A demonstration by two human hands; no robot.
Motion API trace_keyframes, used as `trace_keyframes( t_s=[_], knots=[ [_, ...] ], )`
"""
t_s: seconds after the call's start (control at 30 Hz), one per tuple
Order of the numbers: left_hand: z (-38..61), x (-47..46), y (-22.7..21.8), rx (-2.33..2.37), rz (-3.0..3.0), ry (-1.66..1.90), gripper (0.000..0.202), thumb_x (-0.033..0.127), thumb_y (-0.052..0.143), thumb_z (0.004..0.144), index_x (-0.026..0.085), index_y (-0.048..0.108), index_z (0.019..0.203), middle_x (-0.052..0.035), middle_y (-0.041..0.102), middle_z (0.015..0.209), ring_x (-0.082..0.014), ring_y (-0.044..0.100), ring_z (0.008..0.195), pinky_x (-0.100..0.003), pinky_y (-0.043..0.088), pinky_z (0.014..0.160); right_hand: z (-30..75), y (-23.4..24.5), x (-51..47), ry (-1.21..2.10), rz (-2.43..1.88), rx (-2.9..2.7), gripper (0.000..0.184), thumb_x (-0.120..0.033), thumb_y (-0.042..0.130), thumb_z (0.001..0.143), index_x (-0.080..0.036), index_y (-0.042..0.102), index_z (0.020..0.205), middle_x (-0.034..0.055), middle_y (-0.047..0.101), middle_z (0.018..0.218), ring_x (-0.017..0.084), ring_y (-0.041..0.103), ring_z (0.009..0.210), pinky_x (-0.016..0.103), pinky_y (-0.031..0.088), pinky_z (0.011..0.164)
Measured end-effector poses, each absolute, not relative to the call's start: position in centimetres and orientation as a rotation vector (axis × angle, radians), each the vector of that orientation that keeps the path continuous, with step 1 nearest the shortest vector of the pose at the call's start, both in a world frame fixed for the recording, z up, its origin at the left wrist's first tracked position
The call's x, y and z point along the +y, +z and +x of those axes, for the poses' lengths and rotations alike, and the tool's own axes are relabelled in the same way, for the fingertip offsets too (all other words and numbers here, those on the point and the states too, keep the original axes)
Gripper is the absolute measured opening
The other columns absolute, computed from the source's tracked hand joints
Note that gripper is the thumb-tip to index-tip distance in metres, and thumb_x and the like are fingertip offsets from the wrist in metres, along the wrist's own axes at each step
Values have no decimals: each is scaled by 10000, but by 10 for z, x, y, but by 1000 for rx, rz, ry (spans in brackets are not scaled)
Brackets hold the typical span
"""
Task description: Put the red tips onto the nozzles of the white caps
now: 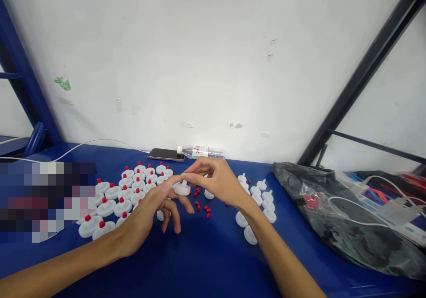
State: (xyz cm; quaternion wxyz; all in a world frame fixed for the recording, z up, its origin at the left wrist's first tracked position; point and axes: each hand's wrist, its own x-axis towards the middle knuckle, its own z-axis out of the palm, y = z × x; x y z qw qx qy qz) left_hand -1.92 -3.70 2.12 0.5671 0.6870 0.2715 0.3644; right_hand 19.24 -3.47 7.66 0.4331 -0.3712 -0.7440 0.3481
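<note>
A white disc-shaped nozzle cap is held in my left hand, its thin spout pointing up. The lower fingers of that hand hang loosely bent below it. Thumb and index finger of my right hand are pinched together at the spout's tip; whatever they hold is hidden by the fingers. Small red caps lie scattered on the blue table just below my hands. Another white nozzle cap sits partly covered by my right hand.
On the left, many white nozzle caps with red tips stand in rows. Several without red tips stand on the right. A phone and plastic bottle lie by the wall. A black plastic bag covers the right side, with a small bag of red pieces.
</note>
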Motion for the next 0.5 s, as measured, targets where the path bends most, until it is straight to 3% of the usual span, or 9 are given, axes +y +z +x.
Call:
trace_keyframes(
  t_s=[0.17, 0.3, 0.4, 0.5],
  knots=[
    [-19, -37, 24, 656, 1610, 879, 606, 588, 251, 1066, 212, 447, 1500, -44, 744, 858, -154, 662, 519, -241, 448, 470, 200, 84, -35, 828, -966, -1869, 268, -464, 754, 883, -197, 746, 905, 71, 782, 1064, 191, 742, 811, 312, 575, 726],
    [-18, -43, 32, 744, 1625, 916, 610, 607, 288, 1055, 213, 432, 1499, -35, 725, 864, -139, 633, 498, -239, 432, 461, 216, 92, -32, 710, -1059, -1790, 255, -451, 718, 901, -198, 725, 929, 66, 778, 952, 197, 736, 757, 308, 559, 694],
    [-16, -47, 35, 810, 1663, 892, 543, 573, 375, 1057, 236, 418, 1480, -16, 710, 864, -138, 633, 518, -237, 430, 469, 231, 94, -26, 399, -1442, -1725, 209, -425, 648, 945, -227, 704, 984, 37, 785, 938, 191, 738, 734, 286, 521, 658],
    [-15, -48, 33, 832, 1693, 864, 477, 519, 386, 1069, 268, 377, 1474, 7, 699, 846, -135, 627, 510, -236, 420, 471, 244, 89, -19, -2, -1939, -1661, 152, -331, 599, 960, -253, 726, 987, 36, 794, 971, 229, 739, 857, 304, 489, 710]
  ],
)
